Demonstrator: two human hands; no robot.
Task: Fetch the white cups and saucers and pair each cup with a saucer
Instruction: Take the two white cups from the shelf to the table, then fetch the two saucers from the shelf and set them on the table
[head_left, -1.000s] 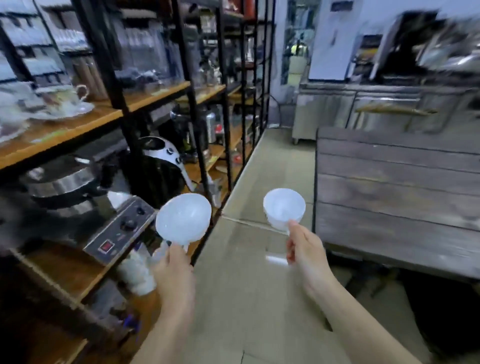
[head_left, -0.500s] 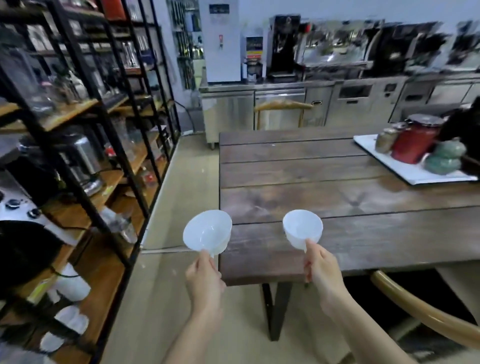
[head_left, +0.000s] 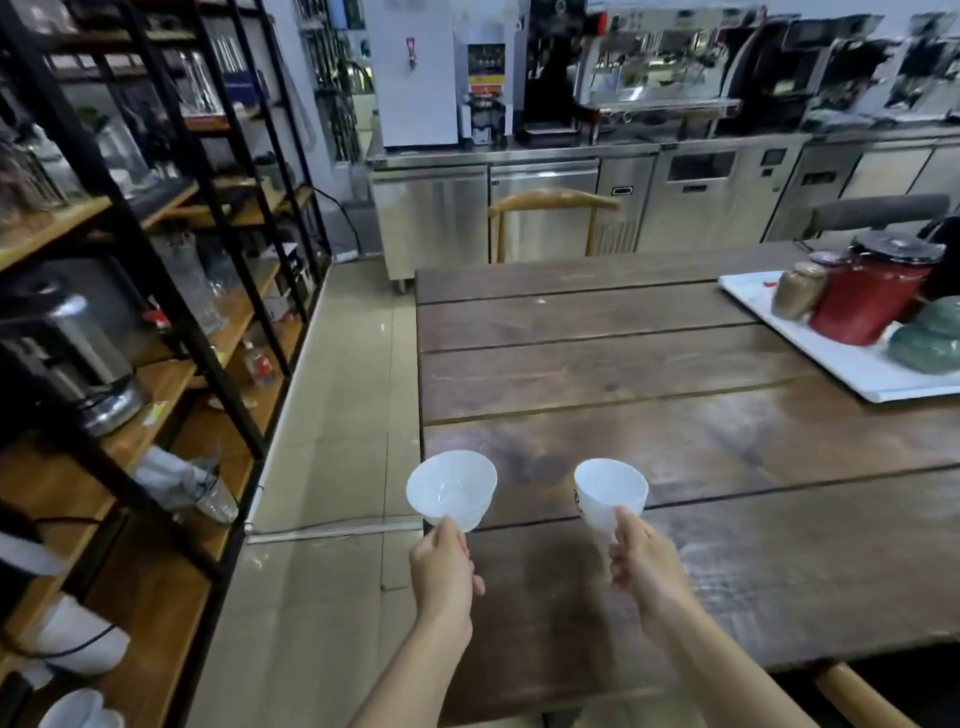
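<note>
My left hand (head_left: 444, 566) grips a white cup (head_left: 451, 489) by its near side, holding it just off the left edge of the dark wooden table (head_left: 675, 415). My right hand (head_left: 641, 564) holds a second white cup (head_left: 610, 493) with a small dark mark on its side, above the table's near-left part. Both cups tilt with their openings facing away from me and look empty. No saucers show on the table.
A black metal rack (head_left: 171, 312) with wooden shelves full of appliances and glassware lines the left. A white tray (head_left: 852, 364) with a red canister (head_left: 872, 296), a brown jar and green pots sits at the table's right. Wooden chairs (head_left: 550, 200) and steel counters stand behind.
My view has swung from the shelf rack to the table. Both hands have carried their cups rightward, to the table's near-left corner.
</note>
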